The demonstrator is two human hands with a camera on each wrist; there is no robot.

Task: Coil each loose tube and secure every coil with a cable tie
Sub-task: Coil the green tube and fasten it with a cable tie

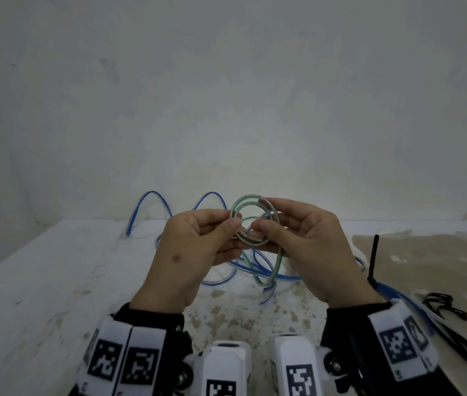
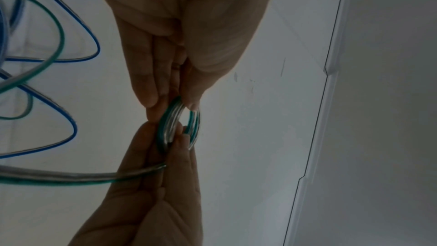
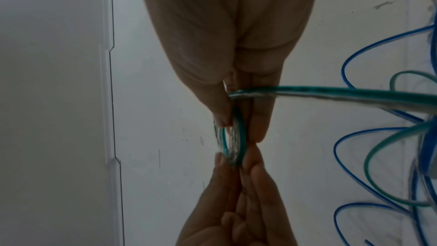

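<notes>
Head view, hold: the left hand (image 1: 195, 250) and the right hand (image 1: 309, 247) both pinch the green tube (image 1: 251, 221), one on each side of a small coil raised above the table (image 1: 55, 281). Two grips on opposite sides likely keep the springy turns from opening.
Head view, tube: clear plastic with a green stripe, wound in about two or three turns; its loose tail hangs from the coil down to the table between the hands.
Head view, surroundings: blue tubes (image 1: 152, 207) lie uncoiled on the table behind and under the hands. Black cable ties (image 1: 455, 332) sit at the right near the right wrist, and one cable tie (image 1: 373, 258) stands up from a blue tube bundle there, within easy reach for binding.

Left wrist view, hold: the left hand (image 2: 179, 48) presses thumb and fingertips together on the top of the coil (image 2: 175, 124); the right hand (image 2: 151, 194) comes up from below and pinches the lower side.
Left wrist view, tube: the turns sit stacked side by side, and the tail leaves sideways across the right hand.

Right wrist view, hold: the right hand (image 3: 231, 44) pinches the coil (image 3: 232, 137) from above, the left hand (image 3: 236, 203) from below.
Right wrist view, tube: the tail (image 3: 331, 94) runs out taut to the side, so I judge more winding is left.
</notes>
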